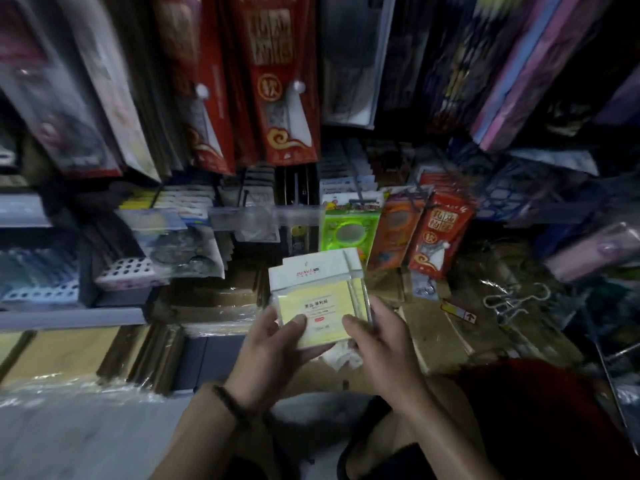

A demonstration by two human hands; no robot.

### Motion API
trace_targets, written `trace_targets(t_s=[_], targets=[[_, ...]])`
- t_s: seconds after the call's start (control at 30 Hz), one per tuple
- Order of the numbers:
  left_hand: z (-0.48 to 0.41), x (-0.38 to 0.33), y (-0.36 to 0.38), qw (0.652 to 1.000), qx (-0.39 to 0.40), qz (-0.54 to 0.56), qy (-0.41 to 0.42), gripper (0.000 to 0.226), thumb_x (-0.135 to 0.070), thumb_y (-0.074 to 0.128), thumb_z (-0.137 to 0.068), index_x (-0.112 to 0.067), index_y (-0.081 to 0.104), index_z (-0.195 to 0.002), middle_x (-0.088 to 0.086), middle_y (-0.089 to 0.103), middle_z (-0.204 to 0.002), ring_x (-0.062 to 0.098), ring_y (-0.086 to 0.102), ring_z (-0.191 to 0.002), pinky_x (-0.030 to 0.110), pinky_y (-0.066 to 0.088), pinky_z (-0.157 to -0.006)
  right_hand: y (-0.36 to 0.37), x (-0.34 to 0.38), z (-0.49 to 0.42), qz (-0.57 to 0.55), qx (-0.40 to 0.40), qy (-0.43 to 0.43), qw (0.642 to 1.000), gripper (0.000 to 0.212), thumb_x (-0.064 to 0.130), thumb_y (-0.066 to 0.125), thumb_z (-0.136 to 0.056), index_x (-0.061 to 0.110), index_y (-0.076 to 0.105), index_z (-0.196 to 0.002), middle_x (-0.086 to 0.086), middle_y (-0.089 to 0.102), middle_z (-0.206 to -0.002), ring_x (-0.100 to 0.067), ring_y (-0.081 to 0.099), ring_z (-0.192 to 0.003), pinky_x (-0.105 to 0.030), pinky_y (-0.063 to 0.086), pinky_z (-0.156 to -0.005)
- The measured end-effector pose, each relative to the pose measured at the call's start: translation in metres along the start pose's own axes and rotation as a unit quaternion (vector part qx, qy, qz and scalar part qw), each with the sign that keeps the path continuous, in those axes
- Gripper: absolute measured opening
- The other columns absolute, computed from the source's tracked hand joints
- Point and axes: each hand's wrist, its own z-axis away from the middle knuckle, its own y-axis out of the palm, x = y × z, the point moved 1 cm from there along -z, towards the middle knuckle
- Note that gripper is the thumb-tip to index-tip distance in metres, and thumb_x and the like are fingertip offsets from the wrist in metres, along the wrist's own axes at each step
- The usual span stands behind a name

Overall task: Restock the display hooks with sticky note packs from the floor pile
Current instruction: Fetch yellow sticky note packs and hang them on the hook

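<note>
You are holding a small stack of pale yellow sticky note packs [317, 299] with white card headers, low in front of the crowded display. Your left hand [273, 344] is curling around the stack's lower left edge, thumb pressing on the front; your right hand [381, 344] is gripping the lower right corner, also closed on it. The headers are sitting fanned and uneven, so the hanging holes are probably not lining up, and a hook could catch only the front pack. Because you are pinching only the bottom edge, the slick wrappers may be sliding apart. The neon green hanging pack [348, 230] just behind is crowding your approach.
</note>
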Motion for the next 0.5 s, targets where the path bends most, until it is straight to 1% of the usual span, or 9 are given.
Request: trace_targets(t_s=[0.03,0.07,0.1,0.17,0.2,0.27,0.33,0.43,0.5], targets=[[0.004,-0.014,0.008,1.000,-0.008,-0.013,0.020,0.046,-0.008,0.063,-0.098,-0.001,0.052,-0.142,0.029,0.067,-0.135,0.047,0.068,-0.123,0.049,0.064,-0.090,-0.001,0.014,-0.001,0.007,0.006,-0.020,1.000,0.021,0.030,0.067,-0.100,0.021,0.069,-0.119,-0.006,0.077,-0.107,-0.027,0.075,-0.101,-0.049,0.062,-0.085],[0.008,-0.028,0.015,0.998,-0.017,-0.031,0.046,0.041,-0.006,0.065,-0.100,0.000,0.053,-0.138,0.027,0.070,-0.133,0.047,0.069,-0.121,0.048,0.065,-0.088,-0.002,0.030,-0.002,0.008,0.010,-0.040,0.999,0.025,0.022,0.067,-0.103,0.026,0.069,-0.127,0.003,0.079,-0.114,-0.020,0.075,-0.109,-0.046,0.062,-0.090],[0.012,-0.042,0.024,0.996,-0.027,-0.047,0.074,0.036,-0.007,0.066,-0.100,0.001,0.053,-0.133,0.026,0.072,-0.129,0.046,0.070,-0.119,0.048,0.066,-0.086,-0.002,0.045,-0.003,0.008,0.006,-0.056,0.998,0.035,0.018,0.068,-0.104,0.029,0.067,-0.137,0.008,0.078,-0.120,-0.014,0.074,-0.114,-0.043,0.061,-0.094],[0.020,-0.070,0.040,0.987,-0.061,-0.075,0.128,0.032,-0.011,0.067,-0.094,0.002,0.053,-0.120,0.024,0.075,-0.121,0.046,0.074,-0.112,0.049,0.067,-0.081,-0.003,0.076,-0.007,0.001,-0.022,-0.089,0.996,0.050,0.018,0.072,-0.102,0.027,0.060,-0.150,0.009,0.078,-0.124,-0.012,0.074,-0.115,-0.043,0.063,-0.094],[0.025,-0.084,0.048,0.981,-0.076,-0.087,0.154,0.033,-0.012,0.069,-0.092,0.002,0.052,-0.116,0.024,0.076,-0.118,0.045,0.075,-0.108,0.051,0.067,-0.079,-0.003,0.092,-0.010,-0.003,-0.036,-0.109,0.993,0.052,0.019,0.074,-0.101,0.026,0.059,-0.151,0.007,0.078,-0.122,-0.012,0.075,-0.113,-0.043,0.064,-0.092],[0.032,-0.114,0.064,0.970,-0.092,-0.096,0.201,0.040,-0.012,0.072,-0.089,0.006,0.050,-0.116,0.023,0.078,-0.114,0.044,0.077,-0.104,0.053,0.067,-0.075,-0.003,0.125,-0.018,0.005,-0.046,-0.148,0.988,0.047,0.022,0.075,-0.101,0.026,0.063,-0.146,0.005,0.079,-0.117,-0.015,0.077,-0.108,-0.045,0.066,-0.088],[0.035,-0.143,0.078,0.963,-0.086,-0.099,0.236,0.046,-0.012,0.074,-0.087,0.008,0.051,-0.121,0.020,0.079,-0.113,0.041,0.078,-0.103,0.051,0.067,-0.073,-0.004,0.160,-0.027,0.014,-0.048,-0.183,0.982,0.040,0.026,0.077,-0.098,0.027,0.068,-0.137,0.004,0.079,-0.111,-0.016,0.077,-0.103,-0.048,0.065,-0.086],[0.036,-0.185,0.100,0.941,-0.085,-0.142,0.295,0.046,-0.014,0.078,-0.085,0.005,0.055,-0.120,0.015,0.080,-0.114,0.035,0.078,-0.106,0.052,0.065,-0.083,-0.007,0.211,-0.038,0.010,-0.050,-0.225,0.973,0.029,0.020,0.082,-0.095,0.025,0.072,-0.121,0.006,0.080,-0.103,-0.013,0.077,-0.096,-0.045,0.066,-0.084],[0.037,-0.214,0.115,0.920,-0.107,-0.166,0.339,0.044,-0.013,0.082,-0.082,0.005,0.056,-0.112,0.012,0.081,-0.106,0.029,0.080,-0.101,0.046,0.067,-0.078,-0.007,0.245,-0.044,0.007,-0.055,-0.255,0.965,0.024,0.015,0.082,-0.093,0.027,0.070,-0.110,0.009,0.079,-0.099,-0.011,0.077,-0.091,-0.042,0.066,-0.081]])
